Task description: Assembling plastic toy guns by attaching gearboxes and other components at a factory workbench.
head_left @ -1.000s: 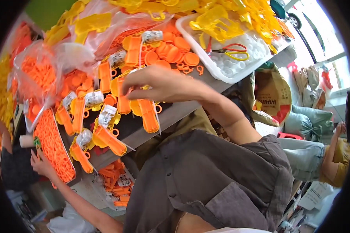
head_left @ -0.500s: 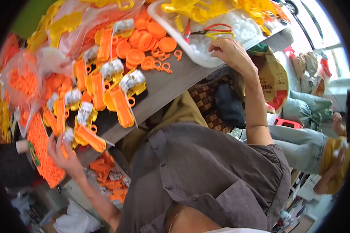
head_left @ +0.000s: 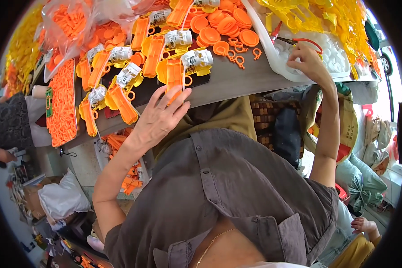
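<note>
My left hand (head_left: 158, 116) has its fingers spread around the lower end of an orange-and-yellow plastic assembly (head_left: 174, 71) with a white geared block (head_left: 197, 58) on top. Whether the fingertips press on the plastic cannot be told. Several similar assemblies (head_left: 122, 102) lie in slanting rows at the table's front. Over the near part of a white tray (head_left: 272, 64), my right hand (head_left: 310, 62) is closed, thumb and fingers drawn together above small white plastic parts (head_left: 335, 56). Anything pinched there is hidden. Red-handled pliers (head_left: 309, 42) lie in the tray just beyond that hand.
Orange discs (head_left: 228, 23) and small orange ring pieces (head_left: 239, 60) lie between the assemblies and the tray. A long container of orange bits (head_left: 62, 107) stands at left, below bagged orange parts (head_left: 69, 20). Yellow parts (head_left: 317, 18) heap at back right. Another person's hand (head_left: 364, 224) shows lower right.
My view has turned. My left hand has gone from the leftmost assembly to the front right one, its fingers spreading. My right hand stays at the tray.
</note>
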{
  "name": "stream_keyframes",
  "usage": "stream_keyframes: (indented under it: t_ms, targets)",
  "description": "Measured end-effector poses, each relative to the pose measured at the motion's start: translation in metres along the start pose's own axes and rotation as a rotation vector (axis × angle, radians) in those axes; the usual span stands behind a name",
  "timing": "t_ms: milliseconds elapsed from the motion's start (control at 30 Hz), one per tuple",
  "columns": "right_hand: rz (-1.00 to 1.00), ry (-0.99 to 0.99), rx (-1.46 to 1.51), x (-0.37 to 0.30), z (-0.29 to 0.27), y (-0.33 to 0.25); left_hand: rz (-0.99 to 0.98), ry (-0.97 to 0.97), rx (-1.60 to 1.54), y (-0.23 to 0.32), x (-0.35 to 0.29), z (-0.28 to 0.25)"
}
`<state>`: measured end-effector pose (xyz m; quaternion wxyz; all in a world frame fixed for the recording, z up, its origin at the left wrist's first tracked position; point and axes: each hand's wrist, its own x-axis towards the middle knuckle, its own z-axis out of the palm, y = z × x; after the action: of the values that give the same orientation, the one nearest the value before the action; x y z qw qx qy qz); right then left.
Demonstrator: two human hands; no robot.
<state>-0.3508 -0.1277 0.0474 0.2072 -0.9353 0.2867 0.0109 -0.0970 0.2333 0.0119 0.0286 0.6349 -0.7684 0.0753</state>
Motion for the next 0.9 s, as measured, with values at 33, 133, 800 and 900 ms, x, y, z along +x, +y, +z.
stream_keyframes:
  t_ms: [33, 133, 800, 900]
  targets:
    - [0.054, 0.004, 0.105, 0.001, -0.003, 0.008, 0.021, -0.012, 0.019, -0.001, 0.001, 0.005]
    - [0.002, 0.295, 0.373, -0.012, 0.0, 0.025, 0.045, 0.063, 0.043, -0.005, 0.01, 0.014]
    - [-0.027, -0.411, 2.06, 0.016, 0.127, -0.165, -0.527, 0.742, -0.607, -0.001, 0.051, 0.008]
    - [0.038, -0.35, 2.029, 0.008, 0.125, -0.163, -0.489, 0.703, -0.47, 0.0, 0.053, 0.013]
